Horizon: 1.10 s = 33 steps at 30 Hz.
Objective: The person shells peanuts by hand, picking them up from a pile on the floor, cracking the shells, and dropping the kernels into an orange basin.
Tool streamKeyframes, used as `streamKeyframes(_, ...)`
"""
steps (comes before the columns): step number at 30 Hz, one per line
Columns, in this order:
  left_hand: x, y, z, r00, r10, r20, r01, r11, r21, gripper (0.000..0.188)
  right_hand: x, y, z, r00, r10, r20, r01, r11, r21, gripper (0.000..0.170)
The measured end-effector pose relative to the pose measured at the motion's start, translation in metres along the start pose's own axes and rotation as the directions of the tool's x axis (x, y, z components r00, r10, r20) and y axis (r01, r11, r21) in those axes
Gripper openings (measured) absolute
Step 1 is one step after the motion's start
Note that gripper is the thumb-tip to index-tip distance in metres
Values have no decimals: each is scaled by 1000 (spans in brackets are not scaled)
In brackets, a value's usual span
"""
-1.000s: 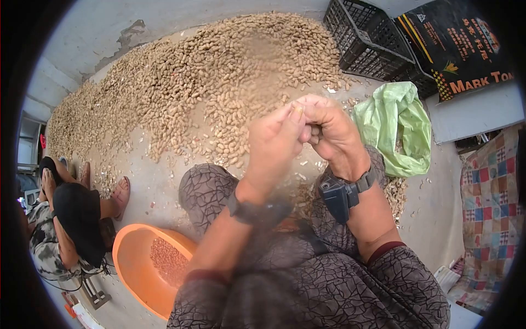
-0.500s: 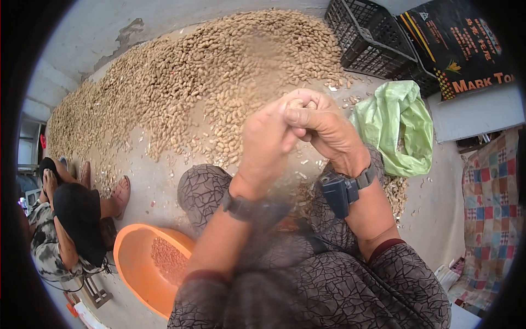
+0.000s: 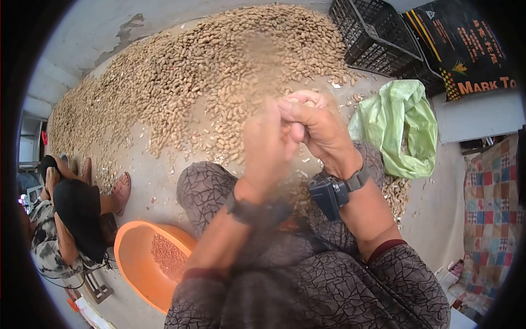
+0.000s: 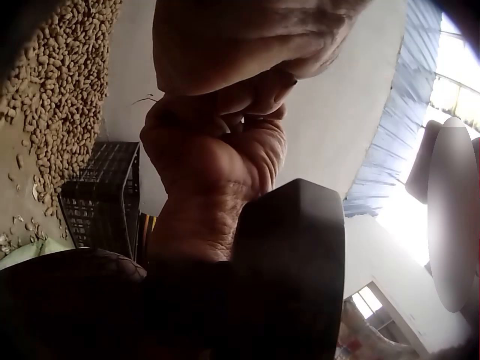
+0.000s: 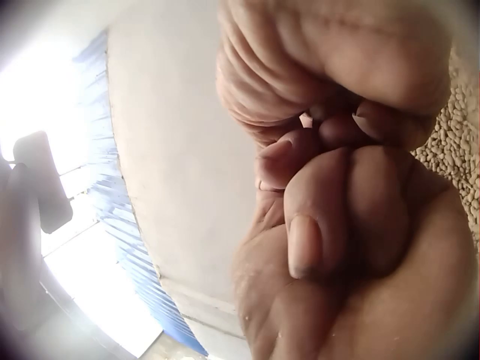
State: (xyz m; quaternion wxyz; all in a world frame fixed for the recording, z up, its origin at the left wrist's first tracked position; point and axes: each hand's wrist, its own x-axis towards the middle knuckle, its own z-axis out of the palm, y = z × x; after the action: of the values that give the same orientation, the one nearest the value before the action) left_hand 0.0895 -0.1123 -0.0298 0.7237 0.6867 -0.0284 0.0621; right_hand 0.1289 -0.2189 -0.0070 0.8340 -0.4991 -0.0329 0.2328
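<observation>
Both hands meet fingertip to fingertip in front of the peanut pile (image 3: 219, 60). Blurred in the head view, the left hand (image 3: 266, 145) has its fingers curled in against the right hand's thumb and appears to pinch a peanut that is mostly hidden. The right hand (image 3: 326, 129) curls its fingers round pale peanuts (image 3: 310, 103), partly visible behind its thumb. In the left wrist view the left hand (image 4: 251, 45) is above and the right hand (image 4: 214, 169) below, touching. Curled fingers (image 5: 307, 244) cover most of what is between the hands in the right wrist view.
An orange basin (image 3: 129, 249) with red kernels stands lower left, beside a seated person's leg (image 3: 82, 211). A green sack (image 3: 383, 118) lies right of the hands, below black crates (image 3: 378, 49) and a black bag (image 3: 466, 49). Shells litter the floor.
The hands stay together while the fingers shift. The right thumb moves slightly up and left, and the peanuts in the right hand are less exposed than half a second ago.
</observation>
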Motion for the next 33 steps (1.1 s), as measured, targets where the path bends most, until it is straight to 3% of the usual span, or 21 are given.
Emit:
streamKeyframes(3, 9, -6, -2, 998, 52, 19, -53, 998, 46, 50, 6, 2, -7, 994, 20, 108, -22, 1000, 19, 25)
streamKeyframes(5, 13, 5, -4, 985, -110, 129, 152, 912, -380, 46, 7, 1, -7, 997, -19, 72, 23, 998, -51, 25)
streamKeyframes(6, 16, 4, -12, 944, -145, 297, 317, 650, -691, 26, 7, 1, -7, 997, -65, 49, 70, 990, -123, 25)
streamKeyframes(10, 16, -7, -10, 955, -101, 277, 289, 515, -807, 29, 3, 3, -8, 997, -57, 53, 59, 997, -47, 20)
streamKeyframes(15, 7, 4, -7, 977, -83, 197, 211, 514, -831, 32, -6, 6, -8, 992, -74, 104, 76, 997, -13, 18)
streamKeyframes(17, 2, 13, -4, 987, -111, 116, 160, 617, -771, 34, -7, 8, -9, 984, -67, 166, 54, 995, 79, 15)
streamKeyframes(21, 1, 9, -14, 984, -95, 151, 173, 722, -670, 39, -10, -4, -11, 996, -85, 31, 81, 988, 128, 9)
streamKeyframes(23, 1, 13, -24, 967, -202, 157, 255, 699, -668, 39, -19, -28, -11, 977, -207, 54, 203, 977, 70, 4)
streamKeyframes(25, -3, 18, -30, 967, -209, 143, 251, 708, -660, 37, -31, -53, -16, 971, -221, 91, 223, 975, -15, 7)
streamKeyframes(27, -3, 22, -35, 968, -223, 117, 241, 695, -677, 36, -51, -74, -18, 971, -210, 117, 223, 968, -112, 24)
streamKeyframes(29, -3, 17, -38, 971, -212, 107, 223, 664, -714, 32, -70, -92, -24, 977, -209, 43, 213, 940, -265, 25)
streamKeyframes(31, -6, 17, -40, 970, -220, 99, 222, 649, -728, 30, -94, -107, -20, 960, -278, -41, 239, 882, -406, 10)
streamKeyframes(33, -10, 21, -42, 972, -217, 93, 213, 637, -740, 29, -117, -123, -30, 949, -307, -76, 235, 844, -482, 14)
